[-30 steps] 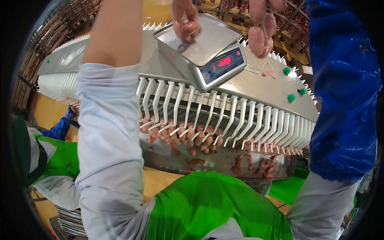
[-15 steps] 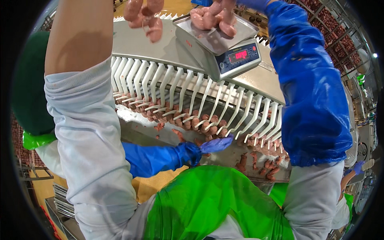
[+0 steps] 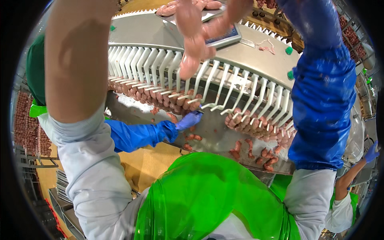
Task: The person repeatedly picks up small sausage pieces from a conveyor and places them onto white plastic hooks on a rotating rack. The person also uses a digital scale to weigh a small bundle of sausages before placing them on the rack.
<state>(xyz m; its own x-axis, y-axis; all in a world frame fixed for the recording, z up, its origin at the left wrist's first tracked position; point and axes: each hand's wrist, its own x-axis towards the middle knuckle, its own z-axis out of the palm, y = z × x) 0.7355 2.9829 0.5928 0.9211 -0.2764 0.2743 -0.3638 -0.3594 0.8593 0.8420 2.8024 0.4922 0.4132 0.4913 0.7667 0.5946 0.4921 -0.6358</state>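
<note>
Clock directions refer to the picture, 12 o'clock being its upper edge.

Item position: the string of pale pink, rounded sausage links [image 3: 190, 44] hangs at 12 o'clock, blurred. It overlaps the steel-topped weighing scale with a dark blue panel [image 3: 225, 38] in this view. Further pink sausages [image 3: 208, 5] lie on the scale's plate.

Governing relation: the string's long axis runs from 12 to 6 o'clock, with the lower tip in line with the row of white, bent plastic hooks [image 3: 155, 70]. A second strand rises from it towards 2 o'clock. The bare left forearm [image 3: 78, 60] stands at 9 o'clock from the string; the blue-sleeved right forearm [image 3: 320, 108] stands at 4 o'clock, its upper part slanting towards 11 o'clock. At visible level the left forearm is nearer the main strand, while the second strand leans towards the right arm.

Finger state: the left hand and right hand lie beyond the upper edge. Whether their fingers are apart, together or clamped on the string cannot be told.

Adjacent items: linked sausages [image 3: 172, 103] hang along the hooks. A co-worker's purple-gloved hand [image 3: 190, 120] is just beside them, at 6 o'clock from the string.
</note>
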